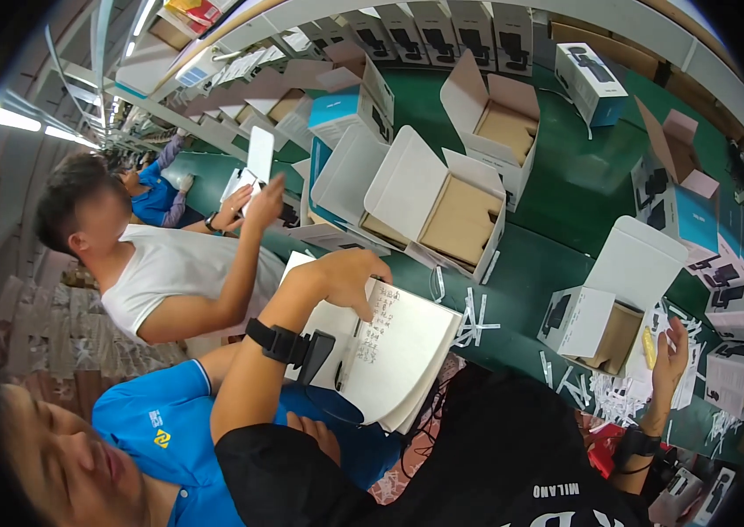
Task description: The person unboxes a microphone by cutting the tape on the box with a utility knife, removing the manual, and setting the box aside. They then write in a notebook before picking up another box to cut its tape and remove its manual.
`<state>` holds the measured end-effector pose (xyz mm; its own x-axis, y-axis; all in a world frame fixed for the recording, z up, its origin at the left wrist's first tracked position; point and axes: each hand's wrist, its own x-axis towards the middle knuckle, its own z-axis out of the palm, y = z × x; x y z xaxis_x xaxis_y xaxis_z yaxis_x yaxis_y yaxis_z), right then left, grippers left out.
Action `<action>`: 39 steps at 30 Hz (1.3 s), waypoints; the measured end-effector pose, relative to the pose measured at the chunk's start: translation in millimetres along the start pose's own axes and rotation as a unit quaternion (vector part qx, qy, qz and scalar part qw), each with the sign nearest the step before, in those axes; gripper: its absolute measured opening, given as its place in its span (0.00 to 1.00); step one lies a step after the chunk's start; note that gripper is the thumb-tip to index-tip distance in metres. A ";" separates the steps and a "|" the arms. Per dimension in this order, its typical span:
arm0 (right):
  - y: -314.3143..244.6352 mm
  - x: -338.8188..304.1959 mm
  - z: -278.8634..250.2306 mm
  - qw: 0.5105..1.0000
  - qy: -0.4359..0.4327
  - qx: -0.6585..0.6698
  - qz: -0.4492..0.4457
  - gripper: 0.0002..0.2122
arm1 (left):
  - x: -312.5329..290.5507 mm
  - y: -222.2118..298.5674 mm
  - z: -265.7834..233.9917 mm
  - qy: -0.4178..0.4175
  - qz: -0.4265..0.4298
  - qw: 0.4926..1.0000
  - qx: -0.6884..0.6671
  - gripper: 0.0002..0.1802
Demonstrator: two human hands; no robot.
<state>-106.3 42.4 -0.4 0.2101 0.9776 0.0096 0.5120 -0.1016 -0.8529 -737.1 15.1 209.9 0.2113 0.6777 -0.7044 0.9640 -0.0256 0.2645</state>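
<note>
The scene is evenly and brightly lit from above: long tube lamps [16, 119] glow white at the far left, blown out with no detail. The green table [565, 176] takes soft, shallow shadows beside each open box [464, 215], and the white box flaps near it come close to glare. Strong fisheye bending curves the shelf [477, 13] above the table into an arc, and black corners ring the view. Focus is fairly sharp around the table; the face at lower left is smeared and soft.
</note>
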 end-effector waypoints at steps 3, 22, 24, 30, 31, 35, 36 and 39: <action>-1.9 -3.4 -7.1 0.999 0.012 -0.035 0.015 0.20 | 2.0 13.3 -15.9 -0.016 0.031 0.998 -0.049 0.28; -216.5 -95.1 104.3 0.892 -0.324 0.313 -0.016 0.25 | 101.1 130.3 -51.7 -0.204 0.234 0.925 -0.217 0.22; -223.5 -94.4 82.3 0.880 -0.317 0.354 0.003 0.21 | 118.5 158.1 -64.5 -0.215 0.261 0.916 -0.213 0.22; -213.7 -48.9 25.7 0.908 -0.122 0.396 0.055 0.18 | 153.1 222.5 -63.4 -0.186 0.317 0.879 -0.303 0.24; -205.7 -36.1 16.1 0.904 -0.115 0.402 0.084 0.18 | 162.0 229.2 -52.6 -0.189 0.317 0.879 -0.302 0.24; -161.4 -0.5 8.3 0.945 -0.116 0.280 0.127 0.19 | 191.5 246.6 -6.1 -0.027 0.346 0.886 -0.307 0.28; -145.9 1.3 14.1 0.968 -0.109 0.204 0.096 0.19 | 190.5 249.5 2.0 0.032 0.337 0.900 -0.274 0.29; -123.9 4.7 24.6 0.993 -0.104 0.050 0.030 0.19 | 188.5 248.8 29.4 0.157 0.305 0.916 -0.208 0.30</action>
<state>-189.3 64.1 92.5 0.0567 0.9882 -0.1425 0.4157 -0.1531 -0.8965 -452.7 114.8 123.6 0.5702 0.8105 -0.1340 0.5230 -0.2323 0.8201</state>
